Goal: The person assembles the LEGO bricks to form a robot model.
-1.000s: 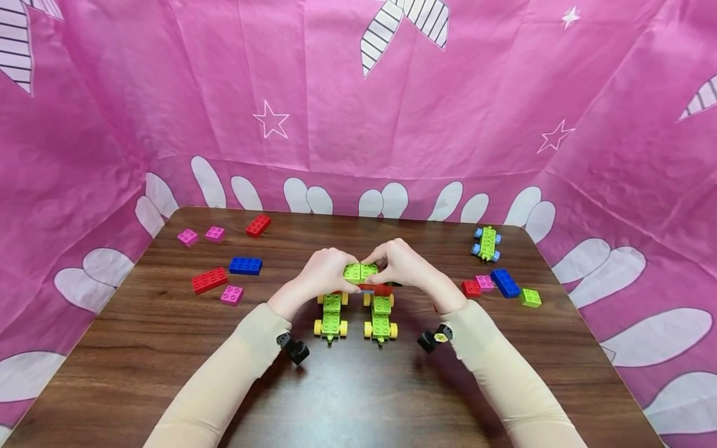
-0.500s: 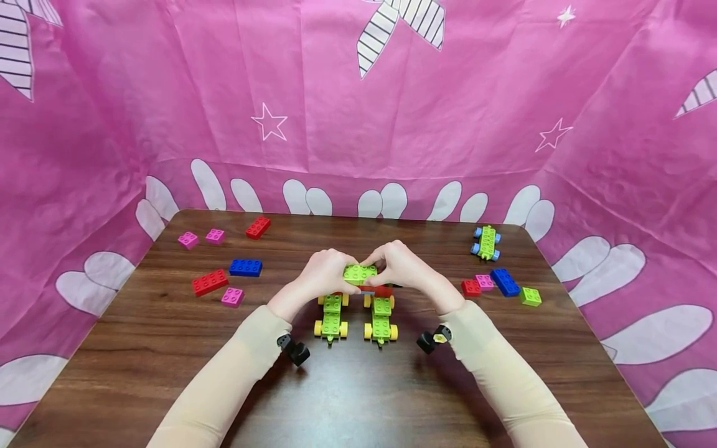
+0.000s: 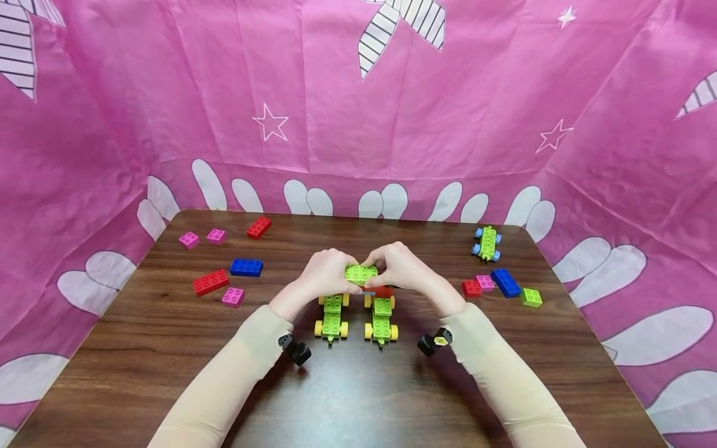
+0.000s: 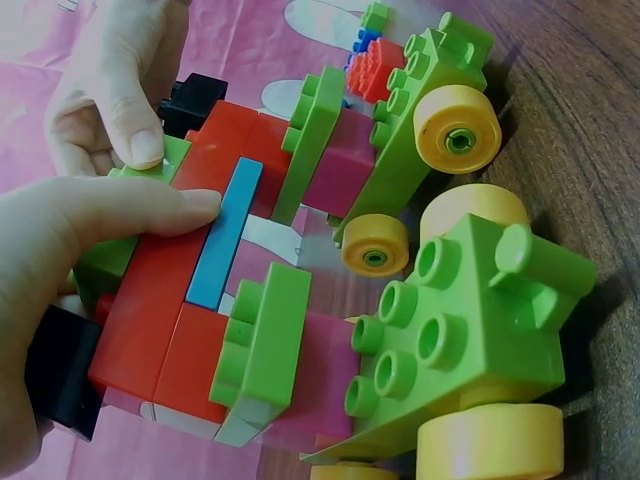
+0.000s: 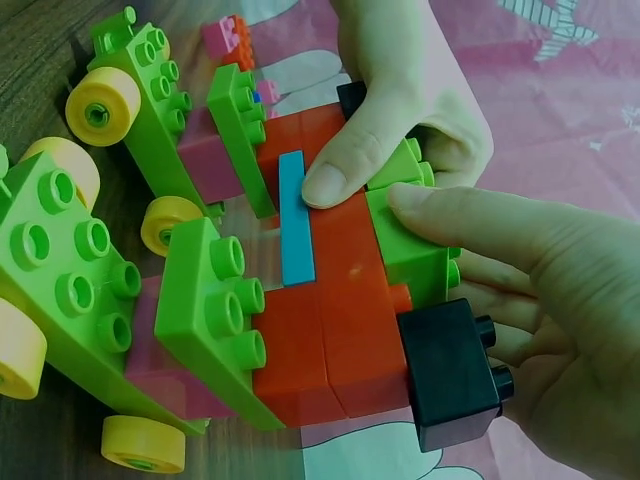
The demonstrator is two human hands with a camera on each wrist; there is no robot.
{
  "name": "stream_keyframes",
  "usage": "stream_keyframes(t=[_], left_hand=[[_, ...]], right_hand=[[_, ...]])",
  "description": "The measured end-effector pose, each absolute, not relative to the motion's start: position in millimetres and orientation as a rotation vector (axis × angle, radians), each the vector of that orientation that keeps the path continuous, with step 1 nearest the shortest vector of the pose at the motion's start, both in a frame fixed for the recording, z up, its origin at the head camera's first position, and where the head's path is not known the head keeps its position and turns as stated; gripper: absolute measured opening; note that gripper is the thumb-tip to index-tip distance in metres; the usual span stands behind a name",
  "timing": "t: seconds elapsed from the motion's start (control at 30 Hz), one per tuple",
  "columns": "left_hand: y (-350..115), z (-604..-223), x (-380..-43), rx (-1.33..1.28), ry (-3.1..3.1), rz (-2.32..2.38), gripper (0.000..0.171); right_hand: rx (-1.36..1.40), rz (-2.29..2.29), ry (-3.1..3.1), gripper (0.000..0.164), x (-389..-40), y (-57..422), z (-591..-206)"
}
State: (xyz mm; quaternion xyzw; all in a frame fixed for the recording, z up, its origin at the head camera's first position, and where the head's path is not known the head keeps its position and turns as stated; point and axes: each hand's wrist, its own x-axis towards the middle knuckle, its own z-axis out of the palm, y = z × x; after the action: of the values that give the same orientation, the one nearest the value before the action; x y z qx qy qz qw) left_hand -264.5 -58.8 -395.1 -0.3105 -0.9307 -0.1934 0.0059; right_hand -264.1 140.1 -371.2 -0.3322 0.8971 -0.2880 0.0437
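Both hands work on a toy brick build in the middle of the table. The left hand (image 3: 329, 272) grips its upper part, thumb across a long red brick (image 4: 150, 310) beside a thin blue strip (image 4: 225, 235). The right hand (image 3: 399, 266) pinches a lime green brick (image 5: 408, 250) on the far side of the red one, thumb on its face. Seen from the head, two green bricks (image 3: 361, 274) sit side by side between the hands. Black bricks (image 5: 450, 370) stick out at the ends. Below are two green wheeled bases (image 3: 332, 323) with yellow wheels (image 4: 490, 445). Several fingertips are hidden behind the bricks.
Red (image 3: 210, 283), blue (image 3: 246, 267) and pink bricks (image 3: 233, 297) lie scattered at the left. To the right are a blue brick (image 3: 506, 283), a green brick (image 3: 531, 297) and others. A green base with blue wheels (image 3: 488, 244) stands at the back right.
The gap between the two green bricks has closed, and they now sit flush together. Both hands keep nearly the same place.
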Motion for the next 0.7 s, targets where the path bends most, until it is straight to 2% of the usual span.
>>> stream_keyframes(t=[0.7], left_hand=[[-58.3,-391.3,-263.9,-0.975,-2.954,-0.594,0.039]], right_hand=[[-0.980,-0.964,2.689,0.030,-265.4,144.2,-376.9]])
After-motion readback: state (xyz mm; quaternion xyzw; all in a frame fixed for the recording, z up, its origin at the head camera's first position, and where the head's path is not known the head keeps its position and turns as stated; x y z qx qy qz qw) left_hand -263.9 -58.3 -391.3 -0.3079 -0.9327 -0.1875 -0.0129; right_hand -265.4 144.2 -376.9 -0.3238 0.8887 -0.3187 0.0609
